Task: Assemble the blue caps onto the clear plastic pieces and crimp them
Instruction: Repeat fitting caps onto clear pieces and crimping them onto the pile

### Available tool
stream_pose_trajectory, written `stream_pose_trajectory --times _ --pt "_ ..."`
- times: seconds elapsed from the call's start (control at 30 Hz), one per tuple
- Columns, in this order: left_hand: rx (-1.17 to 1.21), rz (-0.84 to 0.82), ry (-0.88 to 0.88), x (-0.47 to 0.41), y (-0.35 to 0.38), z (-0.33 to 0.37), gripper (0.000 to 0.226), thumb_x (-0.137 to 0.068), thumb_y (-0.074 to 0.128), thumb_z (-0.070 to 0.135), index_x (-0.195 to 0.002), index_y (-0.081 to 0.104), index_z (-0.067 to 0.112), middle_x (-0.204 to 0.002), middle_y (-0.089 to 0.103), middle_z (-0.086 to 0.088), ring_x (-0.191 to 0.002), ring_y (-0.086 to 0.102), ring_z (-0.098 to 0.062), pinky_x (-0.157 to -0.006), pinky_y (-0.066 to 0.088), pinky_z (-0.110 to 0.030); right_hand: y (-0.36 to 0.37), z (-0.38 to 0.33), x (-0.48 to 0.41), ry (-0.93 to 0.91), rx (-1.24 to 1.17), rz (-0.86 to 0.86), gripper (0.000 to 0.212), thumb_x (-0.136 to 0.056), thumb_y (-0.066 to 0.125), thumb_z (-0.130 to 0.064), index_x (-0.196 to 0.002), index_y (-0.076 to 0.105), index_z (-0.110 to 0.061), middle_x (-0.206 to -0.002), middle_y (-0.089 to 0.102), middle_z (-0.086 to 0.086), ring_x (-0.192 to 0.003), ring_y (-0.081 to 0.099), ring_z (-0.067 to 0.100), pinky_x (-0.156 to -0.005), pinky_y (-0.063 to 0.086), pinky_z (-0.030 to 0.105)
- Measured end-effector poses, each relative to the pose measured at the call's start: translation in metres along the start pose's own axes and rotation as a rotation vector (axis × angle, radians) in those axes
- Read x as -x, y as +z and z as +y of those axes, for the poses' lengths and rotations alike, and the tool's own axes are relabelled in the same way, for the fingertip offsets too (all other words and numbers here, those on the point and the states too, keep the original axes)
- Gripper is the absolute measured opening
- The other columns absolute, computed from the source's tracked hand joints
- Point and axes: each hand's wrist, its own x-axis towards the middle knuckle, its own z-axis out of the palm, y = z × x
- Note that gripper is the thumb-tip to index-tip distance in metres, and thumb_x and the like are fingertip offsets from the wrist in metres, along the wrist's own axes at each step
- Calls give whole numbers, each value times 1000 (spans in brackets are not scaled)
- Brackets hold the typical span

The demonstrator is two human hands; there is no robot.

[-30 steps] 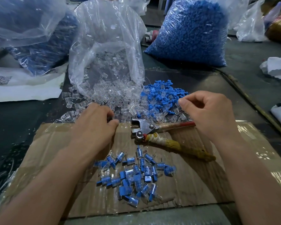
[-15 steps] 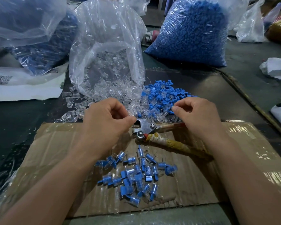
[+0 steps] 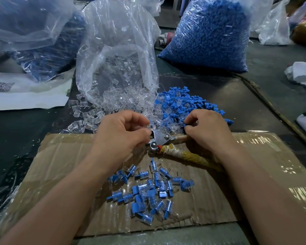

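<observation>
Left hand (image 3: 124, 133) curled; clear plastic piece (image 3: 149, 126) seemingly pinched at fingertips, above crimping pliers (image 3: 162, 138). Right hand (image 3: 207, 129) pinched on blue cap (image 3: 185, 123) at pile edge. Parts judged light, rigid, slick; to be taken by sides, mating ends left free.

Dim light, perhaps from overhead; glare streaks the clear bag (image 3: 117, 50), edges bow with wide-angle distortion, corners soften.
</observation>
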Motion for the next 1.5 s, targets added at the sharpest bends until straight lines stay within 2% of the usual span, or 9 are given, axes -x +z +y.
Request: stream_pose_trajectory --times 0.17,0.27,0.4,0.5,0.6,0.73,1.0,1.33,1.5 --pt "54 -35 -30 0 1 1 16 -74 68 -1 -78 66 14 -65 69 -3 -58 67 -12 -52 52 -16 0 -2 3 -43 -62 28 12 -83 59 -14 -86 56 -26 -86 58 -8 -86 52 12 -88 44 37" --pt "60 -43 -37 0 1 1 15 -74 68 -1 -78 66 14 -64 68 -2 -57 66 -12 -52 51 -15 1 -1 3 -58 -65 28 20 -85 57 -11 -102 62 -21 -87 56 -9 -89 54 13 -92 44 42" --pt "62 -48 -39 0 1 1 15 -74 69 0 -78 66 14 -64 69 -2 -58 67 -12 -52 51 -15 3 2 2 -100 -44 60 33 -90 49 -10 -121 57 -19 -101 52 -1 -98 46 15 -93 39 35" --pt "77 -51 -42 0 0 2 15 -74 68 0 -77 66 14 -63 69 -2 -57 66 -12 -53 52 -16 1 3 4 -138 -108 72 27 -89 53 -7 -110 63 -21 -90 44 -10 -89 42 7 -84 36 26" --pt "81 -52 -36 1 1 3 16 -74 69 0 -77 66 15 -64 69 -3 -58 67 -13 -53 53 -17 -3 -1 8 -158 -194 77 19 -85 60 -9 -94 61 -25 -89 53 -10 -84 50 5 -77 38 18" --pt "89 -49 -37 1 1 3 17 -74 69 -1 -77 66 15 -65 69 -5 -59 67 -14 -55 54 -19 -12 -14 22 -191 -494 109 30 -80 68 -9 -76 53 -34 -73 57 -16 -67 54 -7 -62 41 5" --pt "89 -59 -18 4 3 6 16 -73 70 0 -76 67 16 -64 69 -6 -58 66 -14 -56 56 -21 -9 -39 42 -415 -753 80 36 -75 72 -5 -88 62 -37 -77 65 -14 -73 62 -1 -67 46 9" --pt "154 -126 -15 7 3 12 17 -71 68 -6 -74 66 10 -60 67 -3 -53 63 -10 -53 52 -16 -5 -39 40 -415 -657 65 28 -69 77 -15 -83 61 -34 -80 65 -13 -75 61 1 -67 48 10" --pt "185 -145 7 7 3 13 14 -59 72 13 -72 67 12 -61 69 -4 -52 63 -9 -49 48 -14 -6 -38 40 -473 -658 48 26 -70 77 -11 -84 63 -28 -79 64 -15 -75 62 2 -68 49 12"
